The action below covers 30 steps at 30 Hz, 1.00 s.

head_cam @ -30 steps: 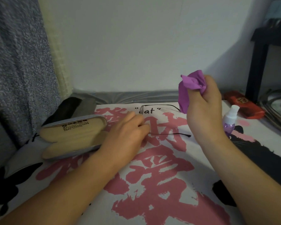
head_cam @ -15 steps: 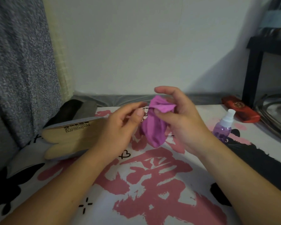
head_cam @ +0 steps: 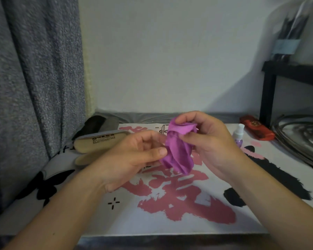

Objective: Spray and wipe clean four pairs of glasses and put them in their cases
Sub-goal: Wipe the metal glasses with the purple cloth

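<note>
While the glasses point(head_cam: 163, 127) are almost wholly hidden behind the purple cloth point(head_cam: 177, 150) — only a bit of clear lens and rim shows at its upper left, above the table point(head_cam: 170, 226) — the right hand point(head_cam: 210, 141) pinches the cloth over them and the left hand point(head_cam: 134, 157) seems to grip them from the side, its thumb against the cloth. A hard squeeze through the bunched cloth could bend the thin frame, or a loose left grip could drop it. The open case point(head_cam: 99, 143) waits just left; the spray bottle point(head_cam: 238, 135) stands right.
</note>
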### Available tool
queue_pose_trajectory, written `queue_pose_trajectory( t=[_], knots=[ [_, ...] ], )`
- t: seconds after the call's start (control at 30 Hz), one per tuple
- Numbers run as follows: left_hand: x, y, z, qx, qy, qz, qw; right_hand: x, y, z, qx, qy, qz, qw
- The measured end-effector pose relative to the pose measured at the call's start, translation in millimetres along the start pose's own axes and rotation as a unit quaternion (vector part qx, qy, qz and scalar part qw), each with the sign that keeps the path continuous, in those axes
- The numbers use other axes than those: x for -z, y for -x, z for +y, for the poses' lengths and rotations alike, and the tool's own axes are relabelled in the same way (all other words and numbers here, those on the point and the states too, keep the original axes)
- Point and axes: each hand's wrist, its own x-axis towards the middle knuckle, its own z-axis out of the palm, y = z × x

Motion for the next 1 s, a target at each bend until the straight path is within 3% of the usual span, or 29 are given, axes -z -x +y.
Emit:
queue_pose_trajectory(
  t=[0.13, 0.27, 0.4, 0.63, 0.87, 1.0],
  knots=[
    [1.3, 13.6, 3.5, -0.004, -0.033, 0.058, 0.998, 19.8, 16.3, -11.7, -0.005, -0.033, -0.117, 0.993],
    [6.9, 22.8, 16.3, 0.013, -0.044, 0.117, 0.992, 29.5, 22.7, -17.2, 0.001, 0.062, -0.031, 0.998],
    [2.3, 24.3, 32.1, 0.018, -0.071, 0.103, 0.992, 21.2, 23.1, -14.9, -0.023, 0.117, 0.010, 0.993],
    [-11.8, 21.1, 62.8, -0.015, -0.073, 0.033, 0.997, -8.4, 23.9, -18.3, -0.087, 0.182, -0.208, 0.957],
    [-14.2, 23.3, 76.0, -0.062, -0.095, 0.051, 0.992, -23.8, 31.3, -35.9, -0.048, 0.277, -0.212, 0.936],
    [-19.9, 18.8, 76.8, -0.099, -0.232, 0.077, 0.964, -40.3, 30.2, -27.0, -0.043, 0.256, -0.123, 0.958]
  ],
)
